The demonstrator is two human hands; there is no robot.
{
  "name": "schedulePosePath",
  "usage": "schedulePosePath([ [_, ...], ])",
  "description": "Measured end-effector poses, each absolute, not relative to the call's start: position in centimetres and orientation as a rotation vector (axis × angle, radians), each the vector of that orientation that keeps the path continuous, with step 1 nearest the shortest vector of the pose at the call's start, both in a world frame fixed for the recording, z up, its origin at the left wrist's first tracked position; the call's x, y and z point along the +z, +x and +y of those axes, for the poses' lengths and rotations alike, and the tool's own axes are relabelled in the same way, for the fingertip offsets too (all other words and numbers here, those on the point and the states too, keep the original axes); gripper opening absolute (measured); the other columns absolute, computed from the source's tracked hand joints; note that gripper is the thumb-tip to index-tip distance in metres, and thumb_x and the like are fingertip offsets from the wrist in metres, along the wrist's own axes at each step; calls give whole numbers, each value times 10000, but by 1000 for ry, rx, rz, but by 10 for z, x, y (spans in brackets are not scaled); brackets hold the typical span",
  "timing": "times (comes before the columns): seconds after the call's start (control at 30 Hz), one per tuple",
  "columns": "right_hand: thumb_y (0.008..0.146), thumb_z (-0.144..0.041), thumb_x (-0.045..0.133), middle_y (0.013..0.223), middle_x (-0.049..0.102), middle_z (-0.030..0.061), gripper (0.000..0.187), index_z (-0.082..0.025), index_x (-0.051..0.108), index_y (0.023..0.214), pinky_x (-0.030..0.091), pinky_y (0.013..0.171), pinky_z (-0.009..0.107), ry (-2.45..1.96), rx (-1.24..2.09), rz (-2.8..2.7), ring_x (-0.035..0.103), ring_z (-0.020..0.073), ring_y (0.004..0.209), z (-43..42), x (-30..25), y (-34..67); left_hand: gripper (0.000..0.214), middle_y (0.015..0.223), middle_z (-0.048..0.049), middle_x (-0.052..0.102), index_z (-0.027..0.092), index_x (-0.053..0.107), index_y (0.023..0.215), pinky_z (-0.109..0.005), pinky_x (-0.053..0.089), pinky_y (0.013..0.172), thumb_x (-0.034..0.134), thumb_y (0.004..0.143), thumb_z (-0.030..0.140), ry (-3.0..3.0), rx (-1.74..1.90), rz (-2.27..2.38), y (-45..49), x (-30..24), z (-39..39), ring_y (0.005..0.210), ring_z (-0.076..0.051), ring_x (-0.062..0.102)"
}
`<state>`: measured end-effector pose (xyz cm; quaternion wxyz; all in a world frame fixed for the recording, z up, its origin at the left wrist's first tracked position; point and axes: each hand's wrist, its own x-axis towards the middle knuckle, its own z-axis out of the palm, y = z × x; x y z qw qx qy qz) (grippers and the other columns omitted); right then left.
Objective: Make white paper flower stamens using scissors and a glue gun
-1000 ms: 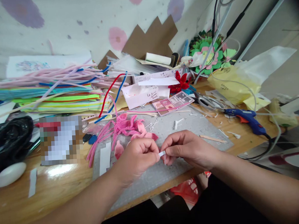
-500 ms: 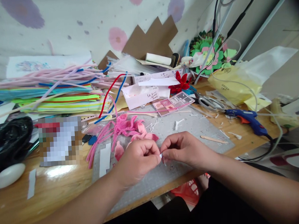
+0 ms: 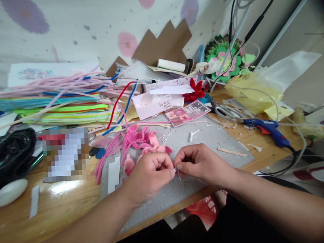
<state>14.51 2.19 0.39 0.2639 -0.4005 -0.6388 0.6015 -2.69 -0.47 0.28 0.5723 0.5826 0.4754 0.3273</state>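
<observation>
My left hand [image 3: 151, 174] and my right hand [image 3: 201, 164] meet over a grey cutting mat [image 3: 182, 193], fingers curled in a pinch. Between their fingertips sits a small white strip [image 3: 175, 170], with a thin white end hanging below it. Both hands grip this piece. Just behind my left hand lie bent pink pipe cleaners and pink petals [image 3: 141, 140].
A tall stack of coloured pipe cleaners [image 3: 55, 101] fills the back left. A blue glue gun [image 3: 268, 130] and scissors [image 3: 226, 112] lie at right, a pink palette [image 3: 187, 112] and white box [image 3: 151, 104] behind the mat. A black bag [image 3: 11, 153] and white oval [image 3: 9, 193] sit left.
The hands have drawn closer, so less of the white strip shows between the fingertips. Both hands stay in place over the mat.
</observation>
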Motion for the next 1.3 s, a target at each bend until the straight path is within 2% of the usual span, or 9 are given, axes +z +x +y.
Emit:
schedulePosePath([
  [0.4,689,-198,603,543,568,-33,60,-143,603,666,367,519,215,-1072,1789,-1617,479,78,506,23,8,145,125,466,86,364,176,495,549,-216,191,411,538,665,156,1344,779,1096,-28,4,-6,426,-59,297],
  [0.6,682,-210,597,546,558,-32,76,-141,591,650,357,523,217,-1096,1740,-1635,470,78,512,23,10,145,114,474,80,395,169,546,611,-223,217,418,556,712,222,1348,794,1098,-28,4,-4,419,-65,331],
  [1.3,686,-163,611,575,551,-43,41,-147,596,651,329,490,193,-1100,1621,-1721,432,63,517,21,12,145,151,466,74,439,175,546,586,-211,268,430,552,736,189,1380,788,1129,-26,11,-8,432,-68,365],
])
